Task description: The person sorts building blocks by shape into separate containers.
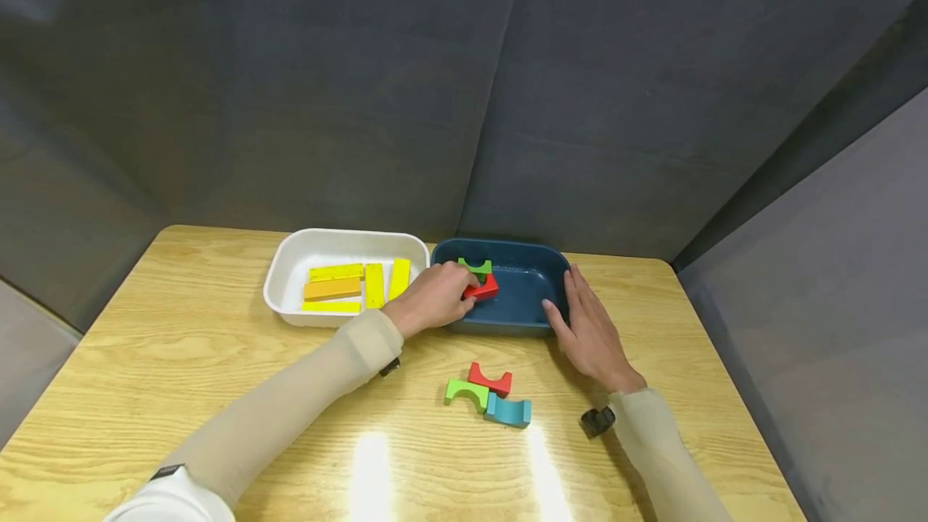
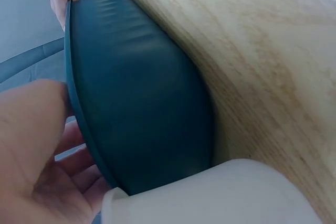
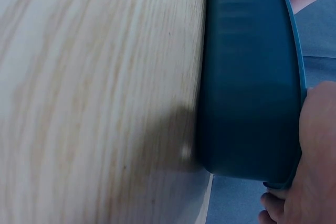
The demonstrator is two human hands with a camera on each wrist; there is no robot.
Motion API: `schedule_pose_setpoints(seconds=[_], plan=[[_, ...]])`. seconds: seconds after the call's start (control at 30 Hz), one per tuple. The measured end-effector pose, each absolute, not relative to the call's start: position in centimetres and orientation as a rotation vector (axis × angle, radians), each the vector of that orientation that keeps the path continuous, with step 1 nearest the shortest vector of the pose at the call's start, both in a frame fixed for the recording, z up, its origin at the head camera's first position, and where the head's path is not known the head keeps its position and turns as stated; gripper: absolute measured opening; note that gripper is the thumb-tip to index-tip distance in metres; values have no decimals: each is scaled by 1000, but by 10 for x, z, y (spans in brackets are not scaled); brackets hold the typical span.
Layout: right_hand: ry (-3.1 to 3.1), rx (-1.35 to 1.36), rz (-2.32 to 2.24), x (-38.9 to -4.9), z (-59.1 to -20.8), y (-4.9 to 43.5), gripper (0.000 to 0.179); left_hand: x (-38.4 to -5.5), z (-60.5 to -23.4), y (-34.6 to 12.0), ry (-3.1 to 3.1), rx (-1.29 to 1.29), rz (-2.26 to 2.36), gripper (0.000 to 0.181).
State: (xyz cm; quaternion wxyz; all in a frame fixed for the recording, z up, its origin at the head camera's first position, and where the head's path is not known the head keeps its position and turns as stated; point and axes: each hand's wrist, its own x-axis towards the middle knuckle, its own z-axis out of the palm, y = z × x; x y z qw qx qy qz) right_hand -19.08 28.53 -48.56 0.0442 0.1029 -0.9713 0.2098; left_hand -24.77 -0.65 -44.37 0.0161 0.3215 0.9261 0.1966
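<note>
My left hand reaches over the left end of a dark blue bin, thumb and fingers pinching a red arch block. Against that block, inside the bin, is a green arch block. My right hand rests along the bin's right end with its fingers straight on the outside and the thumb at the near rim. In the left wrist view the bin's wall hides what my left hand holds. The right wrist view shows my right hand at the bin's rim.
Left of the blue bin stands a white bin with several yellow blocks and an orange-yellow one. In front lie a red arch block, a light green one and a blue one. Dark fabric rises behind the table.
</note>
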Motion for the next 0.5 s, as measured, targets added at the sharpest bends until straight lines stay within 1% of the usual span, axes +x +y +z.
schedule_pose_setpoints(seconds=[0.4, 0.5], plan=[[-2979, 305, 628, -192, -484, 286, 82, -250, -444, -6, 2886, 985, 594, 25], [-2986, 303, 624, -192, -486, 286, 83, -250, -445, -7, 2905, 976, 585, 29]])
